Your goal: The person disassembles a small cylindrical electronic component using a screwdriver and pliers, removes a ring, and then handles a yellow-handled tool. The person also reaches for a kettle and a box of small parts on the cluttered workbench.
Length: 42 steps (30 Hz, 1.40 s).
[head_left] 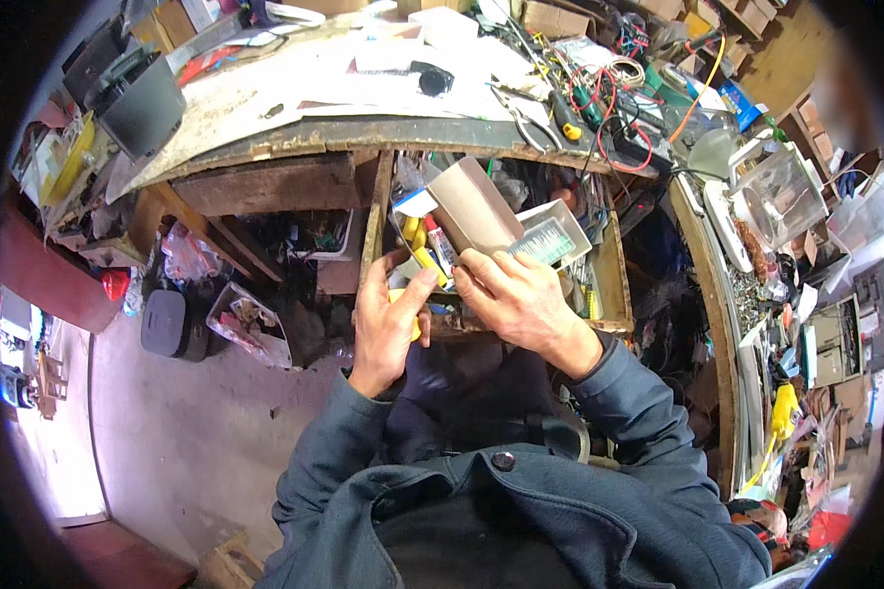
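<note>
Over an open wooden drawer (614, 280), my left hand (383, 329) is closed around a yellow object (416, 328), whose kind I cannot make out because the fingers cover most of it. My right hand (525, 304) has its fingers curled together close by; whatever they grip is hidden. Just beyond the fingers lie a white tube with a red cap (442, 245) and a long yellow piece (417, 239). A tan cardboard box (476, 206) slants across the drawer, beside a pale box (570, 231) with a green-and-white packet (543, 243).
Above the drawer runs a worn workbench (275, 118). Pliers (525, 123), screwdrivers and tangled red leads (624, 147) lie at its right. Cluttered shelving (756, 285) flanks me on the right. A carton of scraps (250, 324) and a dark case (167, 324) stand on the floor at left.
</note>
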Each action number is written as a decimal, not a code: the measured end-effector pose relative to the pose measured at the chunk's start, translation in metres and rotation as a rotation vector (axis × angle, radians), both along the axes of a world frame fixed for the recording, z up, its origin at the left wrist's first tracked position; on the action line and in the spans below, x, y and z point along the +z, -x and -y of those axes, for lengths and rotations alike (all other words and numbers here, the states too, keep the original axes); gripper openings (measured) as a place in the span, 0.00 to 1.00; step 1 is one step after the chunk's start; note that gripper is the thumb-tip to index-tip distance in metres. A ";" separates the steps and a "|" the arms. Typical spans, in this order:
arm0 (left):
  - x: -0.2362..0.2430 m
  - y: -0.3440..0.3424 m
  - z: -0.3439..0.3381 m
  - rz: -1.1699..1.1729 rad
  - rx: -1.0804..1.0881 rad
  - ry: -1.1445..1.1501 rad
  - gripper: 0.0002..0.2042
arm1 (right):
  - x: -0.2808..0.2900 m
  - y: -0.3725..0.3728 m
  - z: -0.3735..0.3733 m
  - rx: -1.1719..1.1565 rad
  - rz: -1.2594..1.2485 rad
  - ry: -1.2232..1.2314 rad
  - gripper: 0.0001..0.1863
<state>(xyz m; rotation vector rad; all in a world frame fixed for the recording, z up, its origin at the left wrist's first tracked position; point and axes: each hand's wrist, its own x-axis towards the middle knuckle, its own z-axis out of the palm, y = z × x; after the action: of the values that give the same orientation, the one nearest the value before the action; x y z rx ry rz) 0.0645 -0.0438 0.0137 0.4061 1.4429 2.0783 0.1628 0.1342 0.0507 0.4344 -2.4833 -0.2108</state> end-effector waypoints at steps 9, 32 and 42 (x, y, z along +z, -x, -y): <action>0.005 0.000 0.000 -0.089 -0.084 0.074 0.18 | -0.008 -0.013 0.000 0.042 -0.057 0.149 0.19; 0.006 0.001 -0.002 -0.068 -0.126 0.108 0.20 | -0.017 -0.014 -0.013 0.089 -0.149 0.261 0.15; 0.005 0.002 -0.001 -0.059 -0.160 0.088 0.22 | -0.015 -0.014 -0.015 0.095 -0.132 0.248 0.15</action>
<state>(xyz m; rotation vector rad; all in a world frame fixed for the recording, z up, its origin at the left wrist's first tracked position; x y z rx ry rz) 0.0621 -0.0430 0.0189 0.5332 1.4794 1.8831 0.1767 0.1487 0.0360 0.4173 -2.3151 0.1034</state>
